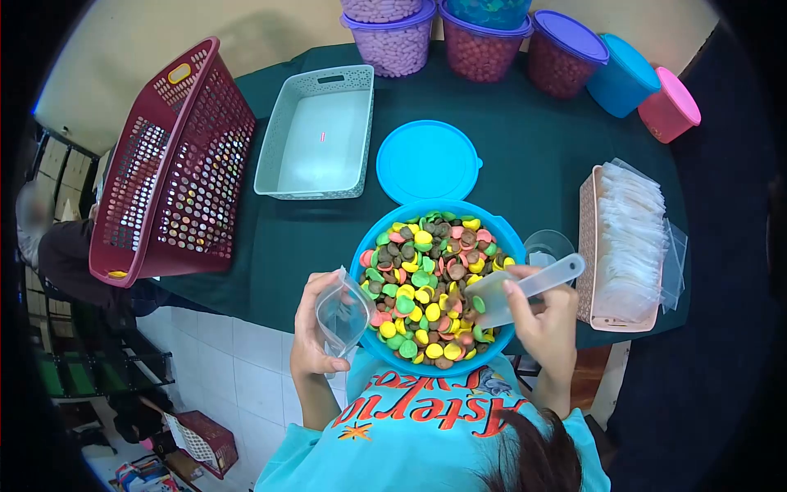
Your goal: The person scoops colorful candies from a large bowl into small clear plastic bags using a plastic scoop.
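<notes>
A round blue tub [507,232] sits against my body, full of small curved snack pieces [422,279] in yellow, green, pink and brown. At its left rim, my left hand [316,328] grips a clear plastic pouch [343,312], whose mouth is spread wide; it looks empty. On the right side, the handle of a translucent scoop [537,283] is in the closed fingers of my right hand [541,324]. The scoop's bowl dips in among the snacks, with a green piece by it.
A blue lid [429,161] lies behind the tub. Left of it stand a pale tray basket [270,164] and a tall maroon basket [184,164]. A pink basket [584,271] of clear pouches [630,246] is at right, near a clear round container [551,242]. Lidded tubs [393,49] line the back.
</notes>
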Motion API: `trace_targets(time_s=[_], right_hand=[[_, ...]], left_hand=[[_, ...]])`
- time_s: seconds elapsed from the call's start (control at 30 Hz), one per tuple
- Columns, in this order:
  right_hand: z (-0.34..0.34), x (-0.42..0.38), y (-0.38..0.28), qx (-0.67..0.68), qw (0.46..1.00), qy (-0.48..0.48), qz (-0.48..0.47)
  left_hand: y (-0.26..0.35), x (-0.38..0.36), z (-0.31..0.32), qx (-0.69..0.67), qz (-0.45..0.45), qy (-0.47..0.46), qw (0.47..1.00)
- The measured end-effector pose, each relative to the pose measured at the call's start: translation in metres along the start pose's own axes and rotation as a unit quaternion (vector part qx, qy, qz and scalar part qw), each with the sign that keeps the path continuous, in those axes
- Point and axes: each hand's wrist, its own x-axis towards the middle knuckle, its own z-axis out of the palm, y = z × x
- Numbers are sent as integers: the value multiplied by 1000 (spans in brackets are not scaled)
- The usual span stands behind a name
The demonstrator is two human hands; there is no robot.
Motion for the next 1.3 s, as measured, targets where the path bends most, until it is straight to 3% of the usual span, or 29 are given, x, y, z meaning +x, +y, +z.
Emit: trace_targets(time_s=[0.33, 0.63, 0.9, 1.07, 1.3], right_hand=[[30, -7, 2, 69, 997, 11, 33], [41, 0, 4, 90, 993, -65, 51], [35, 3, 10, 246, 955, -77, 148], [30, 8, 6, 277, 953, -36, 115], [29, 14, -41, 287, 957, 7, 32]], left_hand=[[-2, 1, -3, -4, -1, -10, 1000], [-4, 0, -6, 13, 19, -15, 1000], [-1, -2, -10, 25, 49, -22, 998], [14, 0, -2, 186, 82, -61, 977], [20, 5, 13, 251, 84, -49, 963]])
